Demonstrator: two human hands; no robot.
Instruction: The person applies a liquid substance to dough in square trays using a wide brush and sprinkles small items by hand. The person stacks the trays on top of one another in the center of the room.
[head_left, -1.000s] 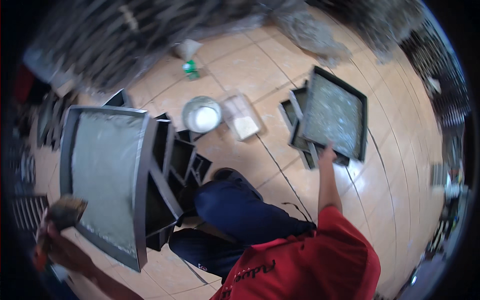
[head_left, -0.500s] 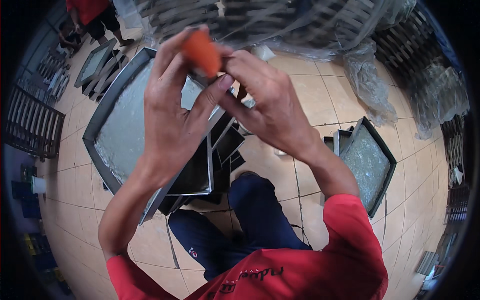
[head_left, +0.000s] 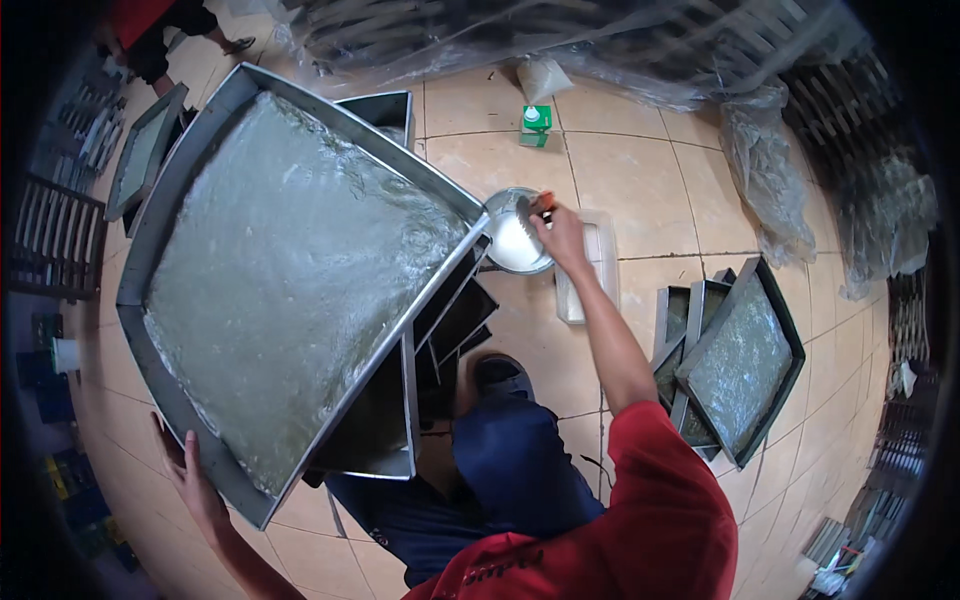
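Observation:
My right hand (head_left: 563,240) is closed round an orange-handled tool (head_left: 540,204) with a dark, toothed-looking edge, held over a round bowl (head_left: 520,268) of white stuff. The tool's exact kind is hard to make out. My left hand (head_left: 197,490), fingers stretched and thumb apart, is at the outer wall of a large metal tray (head_left: 222,95), near its near left side; whether it presses on the wall I cannot tell. A grey-green, wet-looking layer (head_left: 300,270) covers the tray's bottom. The tray sits tilted on a stack of dark metal trays (head_left: 375,425).
Right of the bowl lies a pale rectangular container (head_left: 608,285). Beyond it stand a green-and-white carton (head_left: 536,126) and a pale bag (head_left: 543,78). Another filled tray (head_left: 745,370) leans on trays at the right. Plastic sheeting (head_left: 760,170) covers racks behind. A person (head_left: 165,40) is at the far left.
My hands, together around the orange thing before, have parted. The right has gone down over the bowl with the tool. My left has dropped to the large tray's near left side.

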